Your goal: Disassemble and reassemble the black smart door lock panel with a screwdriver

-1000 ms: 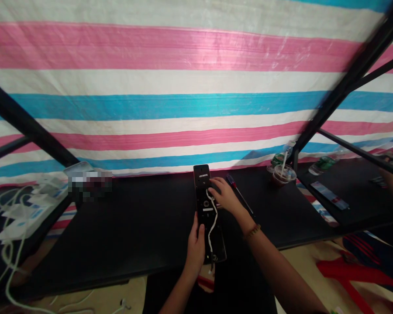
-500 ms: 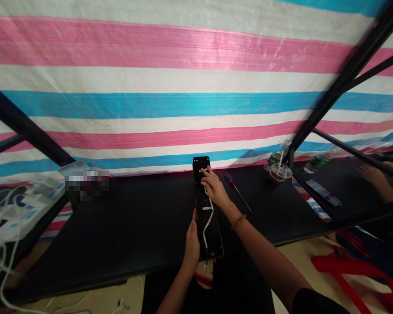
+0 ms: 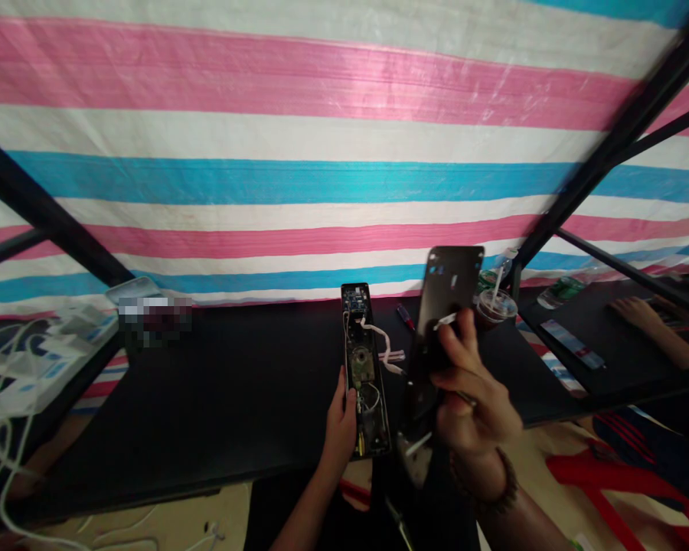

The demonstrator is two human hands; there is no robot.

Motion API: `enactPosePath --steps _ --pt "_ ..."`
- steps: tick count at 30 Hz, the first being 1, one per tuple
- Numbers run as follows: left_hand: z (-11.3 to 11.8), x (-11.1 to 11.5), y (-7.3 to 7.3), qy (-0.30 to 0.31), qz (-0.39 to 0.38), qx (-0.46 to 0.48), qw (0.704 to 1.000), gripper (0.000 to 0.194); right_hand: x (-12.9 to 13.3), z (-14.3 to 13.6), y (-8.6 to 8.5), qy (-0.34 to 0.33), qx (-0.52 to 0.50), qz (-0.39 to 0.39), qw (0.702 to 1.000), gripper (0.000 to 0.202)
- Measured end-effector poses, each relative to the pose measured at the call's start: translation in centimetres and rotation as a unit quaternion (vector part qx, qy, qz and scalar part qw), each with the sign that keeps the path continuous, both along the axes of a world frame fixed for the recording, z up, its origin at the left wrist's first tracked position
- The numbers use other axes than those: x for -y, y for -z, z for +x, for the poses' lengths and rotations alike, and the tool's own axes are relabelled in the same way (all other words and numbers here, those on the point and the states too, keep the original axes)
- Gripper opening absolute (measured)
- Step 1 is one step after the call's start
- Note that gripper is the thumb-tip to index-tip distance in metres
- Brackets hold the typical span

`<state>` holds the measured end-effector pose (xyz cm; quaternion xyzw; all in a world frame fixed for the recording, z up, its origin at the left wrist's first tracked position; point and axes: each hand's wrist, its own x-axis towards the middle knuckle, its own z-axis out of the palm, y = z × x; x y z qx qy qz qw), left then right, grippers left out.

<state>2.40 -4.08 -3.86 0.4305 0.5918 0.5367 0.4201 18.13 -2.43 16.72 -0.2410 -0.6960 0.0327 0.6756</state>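
My left hand (image 3: 338, 425) grips the lower left edge of a long black electronic device housing (image 3: 356, 325). The housing lies exposed, showing a circuit board (image 3: 356, 297) at its far end and thin wires lower down. My right hand (image 3: 479, 405) is closed on a flat black cover plate (image 3: 453, 279), raised and tilted to the right of the housing. A white cable (image 3: 383, 337) runs from the housing towards the plate; its other end is hidden. Behind the plate, the screwdriver (image 3: 403, 314) shows only its handle.
A plastic cup with a straw (image 3: 497, 304) and a bottle (image 3: 487, 279) stand at the right. White power strips with cables (image 3: 40, 375) lie at left. Black frame bars (image 3: 602, 161) rise on both sides. At far right are another person's hand (image 3: 635, 310) and a bottle (image 3: 560, 291).
My right hand has lifted the cover plate off the housing and moved right and nearer to me. The circuit board and wires are now exposed. My left hand stays at the housing's lower left.
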Motion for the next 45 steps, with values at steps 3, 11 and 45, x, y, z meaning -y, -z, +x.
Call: enactPosePath --steps 3,11,45 --pt "0.2 0.1 -0.1 -0.008 -0.015 -0.005 1.0 0.057 0.2 1.8 -1.3 0.025 -0.11 -0.037 0.993 0.027" --pt "-0.1 0.2 -0.5 -0.004 0.009 -0.104 0.995 0.055 -10.0 6.7 7.2 -0.087 -0.046 -0.352 0.931 0.025" --pt "-2.4 -5.6 -5.4 0.014 0.21 -0.443 0.872 0.019 -11.4 6.6 14.1 0.051 0.115 -0.294 0.948 0.021"
